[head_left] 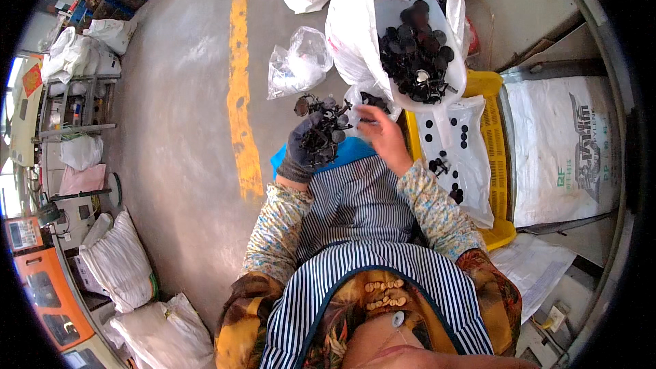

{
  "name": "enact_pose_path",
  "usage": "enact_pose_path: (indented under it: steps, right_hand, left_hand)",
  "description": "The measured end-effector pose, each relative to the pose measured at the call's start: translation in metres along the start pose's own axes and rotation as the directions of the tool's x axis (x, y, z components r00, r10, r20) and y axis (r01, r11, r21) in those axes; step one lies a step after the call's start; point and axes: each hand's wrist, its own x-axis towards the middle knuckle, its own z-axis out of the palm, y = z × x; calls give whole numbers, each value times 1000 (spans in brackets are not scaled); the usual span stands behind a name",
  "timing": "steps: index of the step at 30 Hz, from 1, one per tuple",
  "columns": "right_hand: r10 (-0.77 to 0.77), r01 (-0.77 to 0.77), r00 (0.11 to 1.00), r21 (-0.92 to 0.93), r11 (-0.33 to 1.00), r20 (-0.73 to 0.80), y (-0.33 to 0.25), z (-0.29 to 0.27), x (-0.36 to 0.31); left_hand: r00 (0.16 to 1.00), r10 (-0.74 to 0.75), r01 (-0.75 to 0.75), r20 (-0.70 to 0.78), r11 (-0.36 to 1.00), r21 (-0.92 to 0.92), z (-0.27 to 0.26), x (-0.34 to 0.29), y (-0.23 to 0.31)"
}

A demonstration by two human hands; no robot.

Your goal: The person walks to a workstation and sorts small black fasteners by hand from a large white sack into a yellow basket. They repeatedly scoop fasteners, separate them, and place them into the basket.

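Note:
My left hand (301, 149), in a dark grey glove, is closed around a bunch of small black plastic parts (326, 138) with round caps and thin stems. Just to its right, my bare right hand (385, 138) has its fingers apart, close to the bunch, with nothing visible in them. Beyond my right hand, a white scoop (444, 119) full of similar black parts (418, 48) lies on the mouth of a white sack (350, 27). More black parts show in a small clear bag (372, 99) behind my fingers.
At the right, a yellow crate (502, 231) holds a white plastic sheet (471, 164) with scattered black discs. Beside it lies a printed white sack (547, 157). A clear plastic bag (301, 61) rests on the floor near a yellow line (240, 82). Sacks (123, 260) stand far left.

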Motion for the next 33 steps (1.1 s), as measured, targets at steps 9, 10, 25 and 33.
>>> enact_pose_path:
  steps: [9, 10, 25, 33]
  right_hand:
    - [114, -155, 985, 374, 914, 129, -17, 13, -10]
    - [147, -188, 981, 403, 896, 131, -16, 13, -9]
    - [-312, 331, 943, -271, 904, 111, -61, -17, -6]
    - [-516, 921, 379, -260, 289, 769, -134, -15, -10]
  left_hand:
    - [984, 94, -159, 150, 844, 512, -34, -2, -10]
    - [986, 80, -149, 145, 814, 561, -38, -2, -9]
    - [990, -135, -16, 50, 245, 969, -10, -29, 4]
    - [922, -375, 344, -102, 667, 661, 42, -58, 14]
